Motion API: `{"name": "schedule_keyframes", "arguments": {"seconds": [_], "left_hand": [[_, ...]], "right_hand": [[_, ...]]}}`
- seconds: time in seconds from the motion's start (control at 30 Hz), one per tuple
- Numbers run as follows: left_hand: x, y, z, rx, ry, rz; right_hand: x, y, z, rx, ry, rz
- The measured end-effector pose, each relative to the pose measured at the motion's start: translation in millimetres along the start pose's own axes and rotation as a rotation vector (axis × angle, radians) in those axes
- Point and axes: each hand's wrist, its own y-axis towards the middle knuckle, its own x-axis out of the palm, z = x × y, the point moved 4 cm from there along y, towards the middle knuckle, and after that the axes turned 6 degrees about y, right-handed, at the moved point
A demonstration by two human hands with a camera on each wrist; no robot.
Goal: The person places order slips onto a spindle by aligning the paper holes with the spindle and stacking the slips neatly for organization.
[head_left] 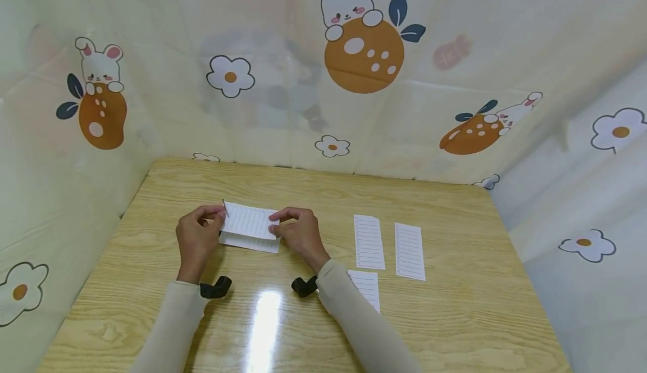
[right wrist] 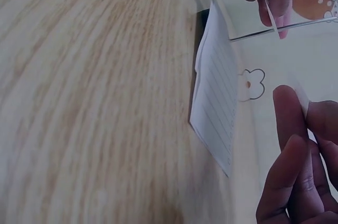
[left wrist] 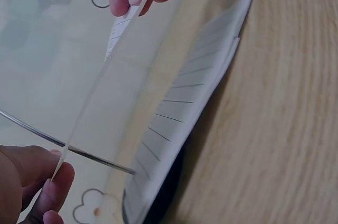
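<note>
Both hands hold a lined paper card (head_left: 250,221) by its two ends, raised above the table. My left hand (head_left: 197,238) pinches the left end between thumb and fingers, beside a thin curved metal ring (left wrist: 95,158). This ring passes through the raised card and runs down into a small stack of lined cards (left wrist: 174,108) underneath. At the other end, my right hand (head_left: 303,235) pinches the card's edge with thumb and index finger. Something dark (left wrist: 170,182) shows under the stack in the left wrist view.
To the right lie two loose lined cards, a nearer-in one (head_left: 369,242) and one farther right (head_left: 410,251). A third card (head_left: 369,287) is partly covered by the right sleeve. A patterned curtain (head_left: 278,109) borders the wooden table (head_left: 470,305) at the back and sides.
</note>
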Motion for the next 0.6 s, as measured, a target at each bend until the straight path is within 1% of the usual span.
{"name": "schedule_keyframes", "arguments": {"seconds": [0.23,0.4,0.6], "left_hand": [[6.3,-0.2,-8.4,0.002,0.017,0.008],[9.4,-0.9,-12.9,0.006,0.016,0.004],[13.6,-2.5,-18.4,-0.002,0.054,-0.026]], "right_hand": [[0.6,-0.1,4.4,-0.043,-0.06,0.009],[1.1,-0.4,7.3,-0.033,-0.098,0.016],[1.4,-0.2,10.7,-0.03,-0.154,0.014]]}}
